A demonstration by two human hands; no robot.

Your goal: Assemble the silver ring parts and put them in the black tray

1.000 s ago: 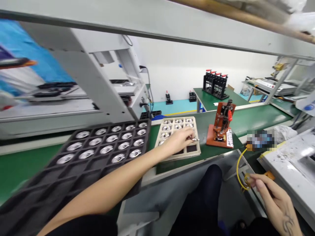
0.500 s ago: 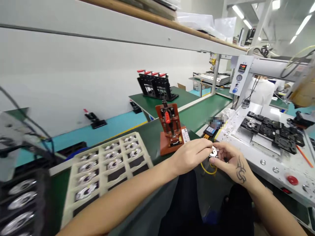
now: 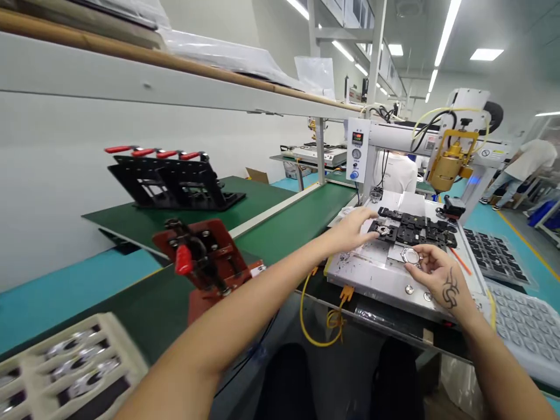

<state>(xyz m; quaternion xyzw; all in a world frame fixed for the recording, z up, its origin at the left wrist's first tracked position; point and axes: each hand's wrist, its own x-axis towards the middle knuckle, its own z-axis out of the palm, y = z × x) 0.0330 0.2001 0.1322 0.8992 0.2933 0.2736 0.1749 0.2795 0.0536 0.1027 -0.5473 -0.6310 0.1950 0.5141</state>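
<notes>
Between the thumb and fingers of my right hand [image 3: 435, 271] is a round silver watch case [image 3: 411, 256], held above the front of the machine's white bed [image 3: 363, 265]. My left hand [image 3: 352, 230] reaches over the bed's left side, thumb and fingers apart with nothing between them. Just beyond its fingertips, another round metal watch part [image 3: 383, 231] sits in a black fixture [image 3: 391, 234]. More black fixtures [image 3: 413, 221] stand around it on the bed.
Above the bed hangs a gold dispensing head [image 3: 448, 166]. A red clamp jig [image 3: 214, 256] stands left of my left arm, and a cream tray [image 3: 126, 344] of watch parts lies at lower left. Trays [image 3: 494, 256] flank the machine's right side. Yellow tubing [image 3: 301, 318] hangs at the front.
The view has swung right. My hands, together on the watch case before, are now apart: the right keeps the case, and the left has let go and extended to the fixture over the bed.
</notes>
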